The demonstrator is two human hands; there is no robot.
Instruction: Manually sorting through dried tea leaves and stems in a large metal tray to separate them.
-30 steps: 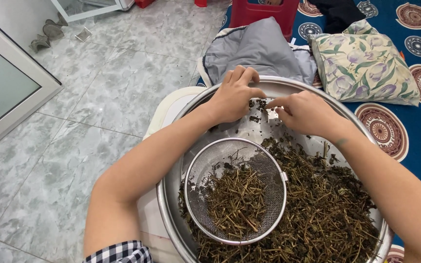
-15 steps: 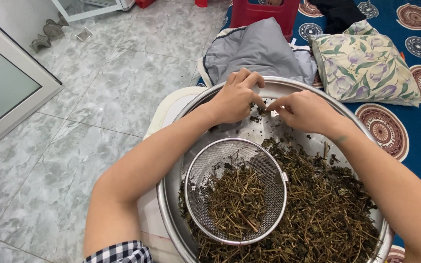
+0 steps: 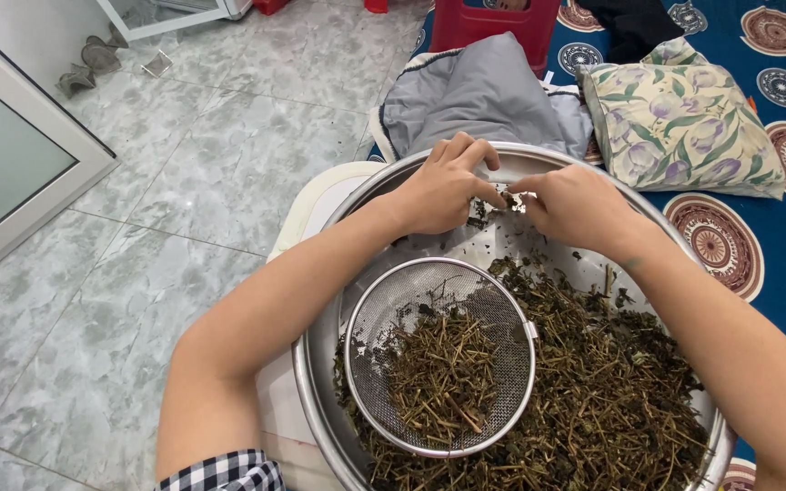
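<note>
Head view looks straight down on a wide steel basin (image 3: 539, 164) sitting on the tiled floor (image 3: 184, 182), its rim filling the lower right of the frame. Both hands meet at the basin's far side, upper centre: the left hand (image 3: 443, 186) has its fingers curled and pinched together, and the right hand (image 3: 575, 207) pinches back toward it, the two grips closed on a small dark bit of dried herb (image 3: 508, 198) held between the fingertips. Whether each grip holds its own piece or they share one, I cannot tell.

Below the hands, a heap of dried stems and leaves (image 3: 611, 391) covers the basin's right and lower part. A round wire-mesh sieve (image 3: 393, 309) rests inside the basin at lower centre, with a pile of picked stems (image 3: 438, 377) in it. The left forearm crosses over the basin's rim and hides part of it.

Beyond the basin lie a grey folded cloth (image 3: 484, 91) and a flowered pillow (image 3: 684, 118) on a blue patterned mat (image 3: 775, 218); a red plastic stool (image 3: 493, 23) stands at the top edge.
</note>
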